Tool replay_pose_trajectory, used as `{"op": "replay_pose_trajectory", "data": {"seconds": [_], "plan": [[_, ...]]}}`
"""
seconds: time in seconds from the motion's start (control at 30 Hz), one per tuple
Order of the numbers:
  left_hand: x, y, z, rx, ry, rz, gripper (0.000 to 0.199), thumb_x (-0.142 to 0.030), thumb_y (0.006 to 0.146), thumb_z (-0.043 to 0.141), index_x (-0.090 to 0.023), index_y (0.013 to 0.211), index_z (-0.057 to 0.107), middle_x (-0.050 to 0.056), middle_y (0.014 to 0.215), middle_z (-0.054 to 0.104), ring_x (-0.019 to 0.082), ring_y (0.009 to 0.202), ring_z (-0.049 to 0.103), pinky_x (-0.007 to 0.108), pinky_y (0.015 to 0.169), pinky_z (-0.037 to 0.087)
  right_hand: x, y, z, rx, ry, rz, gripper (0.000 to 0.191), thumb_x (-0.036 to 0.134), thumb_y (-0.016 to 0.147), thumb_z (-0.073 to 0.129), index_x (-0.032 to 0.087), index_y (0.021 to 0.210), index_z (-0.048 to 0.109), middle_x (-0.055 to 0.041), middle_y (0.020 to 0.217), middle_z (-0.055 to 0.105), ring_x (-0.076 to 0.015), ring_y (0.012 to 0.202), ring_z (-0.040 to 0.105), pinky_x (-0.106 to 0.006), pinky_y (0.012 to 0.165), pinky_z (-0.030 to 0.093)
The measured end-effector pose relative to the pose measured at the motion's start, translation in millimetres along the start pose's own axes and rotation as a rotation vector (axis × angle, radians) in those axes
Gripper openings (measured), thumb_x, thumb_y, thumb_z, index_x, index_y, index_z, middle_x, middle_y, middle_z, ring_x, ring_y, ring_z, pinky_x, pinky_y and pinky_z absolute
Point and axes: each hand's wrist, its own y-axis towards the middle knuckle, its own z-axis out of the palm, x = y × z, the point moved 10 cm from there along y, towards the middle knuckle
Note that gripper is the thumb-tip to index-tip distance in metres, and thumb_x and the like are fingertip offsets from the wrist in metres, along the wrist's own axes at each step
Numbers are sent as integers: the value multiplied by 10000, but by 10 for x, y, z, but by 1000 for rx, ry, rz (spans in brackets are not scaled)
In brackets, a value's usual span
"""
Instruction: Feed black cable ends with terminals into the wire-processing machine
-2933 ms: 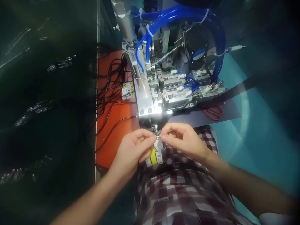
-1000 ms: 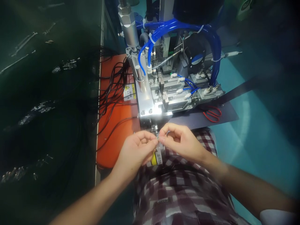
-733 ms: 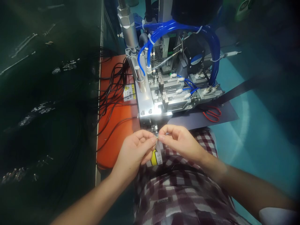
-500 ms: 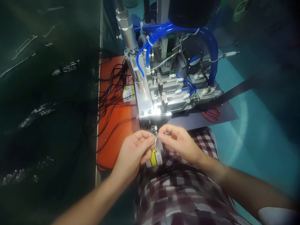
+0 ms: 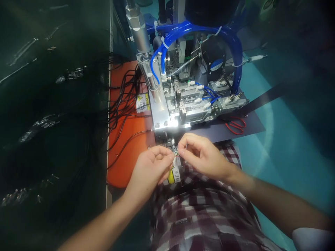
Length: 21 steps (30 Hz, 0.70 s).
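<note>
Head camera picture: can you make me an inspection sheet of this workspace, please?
Surface: flat orange base plate; flat dark-grey sheet.
Job's things: tiny thin pale part; details too small to tell.
Clutter: tool with red looped handles, on the sheet.
Hands: left hand and right hand pinch the part.
Cables: thin black cables across the plate; shiny blue plastic tubes above the silver metal machine.
Surroundings: small shiny pieces at left, blurred.

Light is strongest just beyond the left hand (image 5: 151, 165) and right hand (image 5: 202, 153) — white glare burns on the metal plate (image 5: 160, 111). To their left, the dark table (image 5: 65, 164) sinks into gloom, its shiny pieces (image 5: 47, 122) smeared; to their right, a pale arc crosses the teal surface (image 5: 285, 157). Outer edges blur; the tiny part (image 5: 176, 153) between the hands is indistinct.
</note>
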Motion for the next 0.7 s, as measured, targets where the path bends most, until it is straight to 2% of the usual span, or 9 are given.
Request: {"op": "replay_pose_trajectory", "data": {"seconds": [0.07, 0.23, 0.4, 0.53, 0.6, 0.7], "plan": [[15, 1, 8, 7, -15, -8, 190, -302, 802, 641, -136, 737, 575, -30, 527, 551, 0, 329, 299, 170, 402, 221, -32, 0, -15, -5, -2, 13, 122, 183, 874, 516, 176, 755, 539, 11, 727, 522, -96, 597, 440, -232, 546, 364], [30, 6, 23, 22, -65, -31, 203, -299, 811, 629, -139, 700, 570, -82, 385, 414, 7, 323, 263, 167, 419, 226, -220, -37, 45, 22, 128, 168, 127, 281, 884, 541, 182, 806, 559, 52, 606, 448, -80, 490, 373, -217, 452, 303], [24, 20, 24, 19, -101, -45, 192, -282, 787, 642, -134, 697, 561, -58, 481, 497, -6, 325, 275, 170, 404, 202, -240, -35, 97, 23, 138, 185, 123, 281, 842, 597, 182, 777, 561, 67, 535, 403, -80, 456, 347, -217, 428, 274], [15, 28, 33, 22, -157, -28, 200, -283, 790, 636, -135, 690, 546, -54, 526, 512, -11, 333, 278, 171, 405, 209, -269, -57, 176, 4, 258, 213, 142, 295, 866, 559, 183, 783, 536, 55, 592, 437, -74, 460, 346, -213, 422, 287], [11, 27, 22, 12, -174, -16, 194, -281, 804, 622, -139, 702, 537, -48, 558, 535, -13, 333, 285, 168, 402, 211, -201, -76, 149, -57, 220, 137, 128, 270, 876, 540, 186, 781, 526, 35, 651, 465, -85, 506, 392, -222, 459, 334], [4, 18, -17, -23, -174, -1, 166, -259, 825, 596, -147, 728, 522, -49, 561, 555, -14, 322, 288, 160, 396, 213, -20, -120, 56, -160, 39, -53, 121, 205, 879, 517, 191, 760, 504, -1, 745, 490, -115, 619, 457, -250, 557, 388]]}}
